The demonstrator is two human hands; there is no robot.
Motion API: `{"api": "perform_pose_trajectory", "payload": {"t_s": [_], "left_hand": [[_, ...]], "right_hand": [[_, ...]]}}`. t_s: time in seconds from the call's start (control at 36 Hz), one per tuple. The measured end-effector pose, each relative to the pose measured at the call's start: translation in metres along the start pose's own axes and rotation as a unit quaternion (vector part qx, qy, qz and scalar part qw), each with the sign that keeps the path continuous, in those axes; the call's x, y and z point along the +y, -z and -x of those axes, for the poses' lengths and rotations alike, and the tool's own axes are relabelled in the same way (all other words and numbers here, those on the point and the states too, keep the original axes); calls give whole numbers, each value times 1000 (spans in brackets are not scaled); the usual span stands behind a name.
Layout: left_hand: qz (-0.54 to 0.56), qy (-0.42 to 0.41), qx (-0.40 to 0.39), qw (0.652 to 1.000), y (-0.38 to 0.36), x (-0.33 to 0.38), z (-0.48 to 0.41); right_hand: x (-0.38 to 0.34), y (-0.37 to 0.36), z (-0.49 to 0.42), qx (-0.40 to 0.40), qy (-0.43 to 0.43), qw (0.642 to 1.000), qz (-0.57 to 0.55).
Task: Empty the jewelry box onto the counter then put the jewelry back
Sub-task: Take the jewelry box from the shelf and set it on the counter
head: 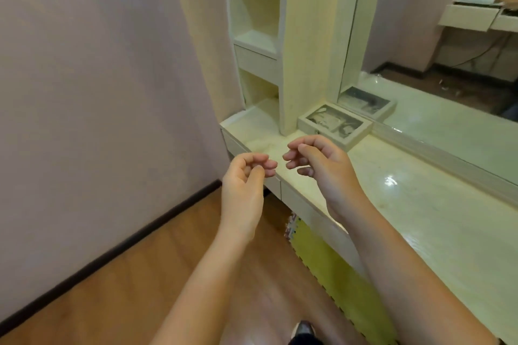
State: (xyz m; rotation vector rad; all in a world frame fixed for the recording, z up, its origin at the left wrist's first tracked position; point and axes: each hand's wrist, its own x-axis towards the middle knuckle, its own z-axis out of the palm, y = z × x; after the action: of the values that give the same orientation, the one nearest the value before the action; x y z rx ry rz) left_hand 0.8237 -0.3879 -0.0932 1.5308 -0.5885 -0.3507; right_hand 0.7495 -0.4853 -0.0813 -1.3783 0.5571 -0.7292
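Pale glossy bench (420,204) runs beneath a wall mirror (448,36), with an open shelf unit (258,36) at its far end. Left hand (244,179) and right hand (319,159) are raised side by side, fingertips near each other but apart. Both hands are released: fingers loosely curled, holding nothing. Jewelry box (335,126) sits on the bench just beyond the right hand, beside the foot of the shelf unit; dark items show in its top. Wood floor (112,288) lies below the left hand, and a green foam mat (322,255) lies beneath the right forearm.
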Motion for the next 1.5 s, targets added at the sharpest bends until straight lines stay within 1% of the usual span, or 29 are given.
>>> {"api": "perform_pose_trajectory", "payload": {"t_s": [0.08, 0.22, 0.33, 0.5, 0.56, 0.67, 0.81, 0.97, 1.06, 1.22, 1.33, 1.42, 1.5], "left_hand": [[5, 13, -11, 1000, -13, -12, -37], [6, 46, -47, 998, -33, -32, -86], [-2, 74, -69, 995, -45, -51, -133], [-38, 117, -136, 983, -60, -96, -198], [-46, 132, -164, 977, -63, -111, -220], [-72, 135, -235, 960, -70, -134, -263], [-100, 150, -299, 937, -92, -157, -306], [-158, 171, -366, 901, -133, -172, -327], [-189, 170, -374, 892, -151, -179, -339], [-223, 171, -353, 893, -185, -190, -358], [-239, 191, -332, 892, -197, -197, -362], [-255, 185, -322, 892, -204, -200, -366], [-282, 185, -321, 885, -208, -202, -370]], "right_hand": [[9, 8, -35, 23, -19, 999, 21], [27, 18, -80, 60, -63, 996, 25], [43, 24, -115, 107, -96, 989, 30], [74, 35, -164, 184, -142, 972, 40], [85, 35, -181, 216, -160, 962, 46], [104, 30, -210, 274, -190, 941, 47], [124, 33, -228, 306, -240, 919, 59], [135, 59, -231, 358, -277, 890, 60], [143, 74, -238, 387, -290, 873, 54], [160, 108, -254, 416, -323, 847, 74], [179, 124, -261, 406, -361, 837, 64], [192, 134, -268, 400, -379, 832, 70], [198, 136, -275, 371, -389, 839, 85]]}}
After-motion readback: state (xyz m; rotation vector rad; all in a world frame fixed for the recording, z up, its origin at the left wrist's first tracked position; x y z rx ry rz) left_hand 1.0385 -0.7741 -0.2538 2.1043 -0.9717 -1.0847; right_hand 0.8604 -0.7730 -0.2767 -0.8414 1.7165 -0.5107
